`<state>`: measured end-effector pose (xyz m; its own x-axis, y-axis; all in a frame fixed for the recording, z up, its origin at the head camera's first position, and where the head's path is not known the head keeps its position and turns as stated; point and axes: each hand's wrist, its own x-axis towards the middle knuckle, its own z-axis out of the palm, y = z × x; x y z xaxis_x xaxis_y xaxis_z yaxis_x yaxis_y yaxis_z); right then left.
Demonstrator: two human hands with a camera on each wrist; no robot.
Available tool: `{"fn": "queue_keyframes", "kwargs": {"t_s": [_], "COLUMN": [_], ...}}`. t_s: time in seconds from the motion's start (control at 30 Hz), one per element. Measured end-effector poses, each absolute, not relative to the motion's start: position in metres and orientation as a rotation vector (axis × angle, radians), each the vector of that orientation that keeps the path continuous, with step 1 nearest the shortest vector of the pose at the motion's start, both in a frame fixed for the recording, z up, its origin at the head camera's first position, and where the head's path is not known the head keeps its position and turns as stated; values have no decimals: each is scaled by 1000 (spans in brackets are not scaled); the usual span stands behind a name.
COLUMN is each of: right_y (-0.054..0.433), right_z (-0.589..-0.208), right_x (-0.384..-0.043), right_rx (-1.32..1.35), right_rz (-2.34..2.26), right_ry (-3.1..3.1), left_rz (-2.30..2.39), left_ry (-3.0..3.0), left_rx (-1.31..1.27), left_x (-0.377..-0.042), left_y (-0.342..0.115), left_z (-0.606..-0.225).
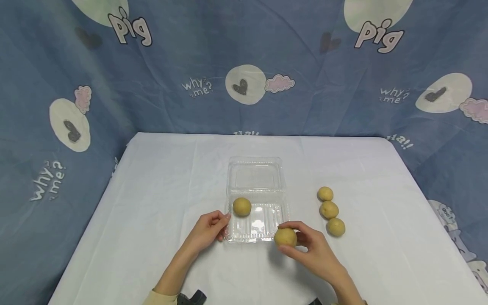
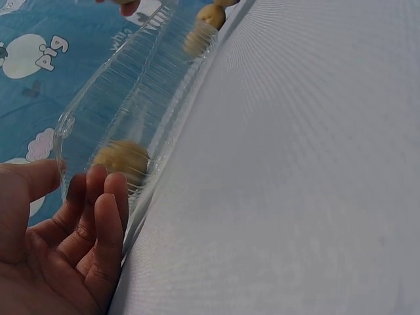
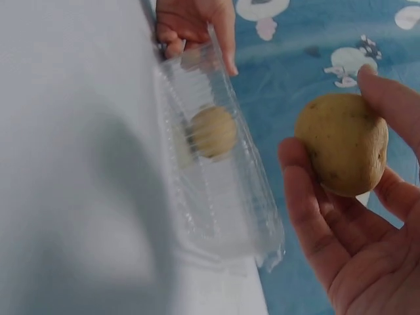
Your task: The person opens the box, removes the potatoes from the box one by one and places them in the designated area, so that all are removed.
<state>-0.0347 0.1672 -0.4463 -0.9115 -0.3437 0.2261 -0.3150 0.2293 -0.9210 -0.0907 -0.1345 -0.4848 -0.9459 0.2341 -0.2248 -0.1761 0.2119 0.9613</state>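
Blue printed cloth backs the white-covered counter. Five potatoes: one inside the clear container, three right of it, one at its near-right corner (fingers of the right hand pinch that one). The left hand has fingers pinching the container's left edge.

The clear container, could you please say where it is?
In the head view, the container lies open centrally on the table, left hand at its left edge, three potatoes off to its right.
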Motion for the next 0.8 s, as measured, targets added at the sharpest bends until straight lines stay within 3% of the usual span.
{"fn": "queue_keyframes", "kwargs": {"t_s": [0.57, 0.8], "right_y": [190, 201], "right_z": [-460, -460], "right_x": [-13, -2], "right_rx": [-503, -279], "right_rz": [-1888, -1945], "right_ry": [2422, 2417], "left_rz": [1772, 1761], "left_ry": [2179, 2184], "left_rx": [17, 16], "left_x": [-90, -90], "left_y": [-133, -133], "left_z": [-483, -484]}}
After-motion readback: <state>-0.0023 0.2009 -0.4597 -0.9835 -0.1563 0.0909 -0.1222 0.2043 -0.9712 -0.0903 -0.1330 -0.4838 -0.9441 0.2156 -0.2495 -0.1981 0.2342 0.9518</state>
